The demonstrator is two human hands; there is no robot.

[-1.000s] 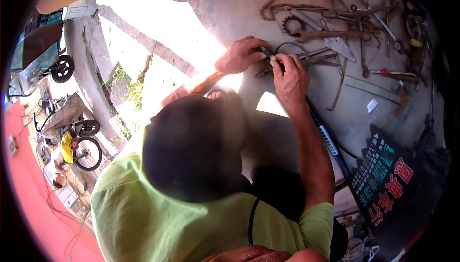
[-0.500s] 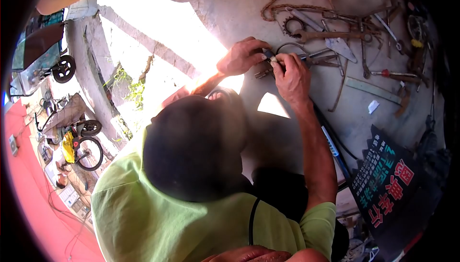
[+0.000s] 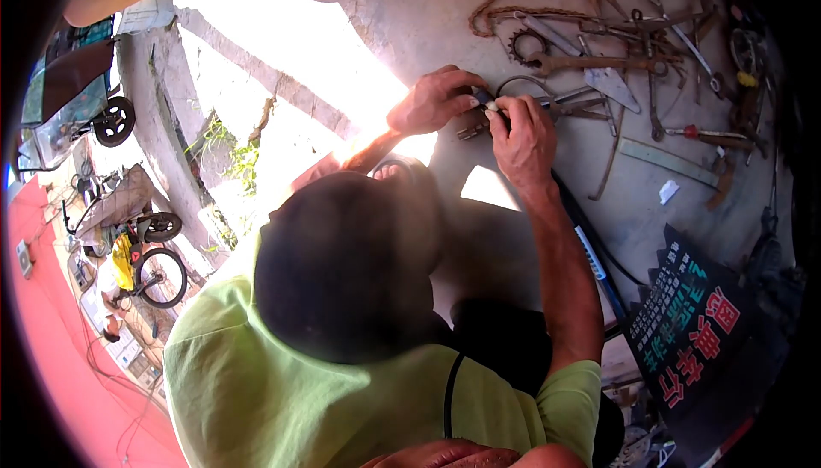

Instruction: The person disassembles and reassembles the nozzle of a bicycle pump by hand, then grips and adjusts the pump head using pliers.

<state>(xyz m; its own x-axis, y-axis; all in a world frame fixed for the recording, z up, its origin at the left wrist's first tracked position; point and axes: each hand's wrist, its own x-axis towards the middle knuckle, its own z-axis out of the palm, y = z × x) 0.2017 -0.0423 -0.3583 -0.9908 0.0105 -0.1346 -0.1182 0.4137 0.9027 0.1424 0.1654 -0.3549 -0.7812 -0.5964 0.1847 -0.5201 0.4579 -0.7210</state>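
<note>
The left hand (image 3: 438, 102) and right hand (image 3: 524, 141) pinch a small dark piece (image 3: 484, 96). A rusty wrench (image 3: 599, 63) lies near them on the floor (image 3: 629, 211).

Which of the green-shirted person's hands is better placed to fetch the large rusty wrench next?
Likely the right hand: nearer the rusty wrench than the left hand, though both look busy.

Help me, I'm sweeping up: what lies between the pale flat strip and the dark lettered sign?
A small white scrap lies on the floor between the strip and the sign, as the head view shows.
</note>
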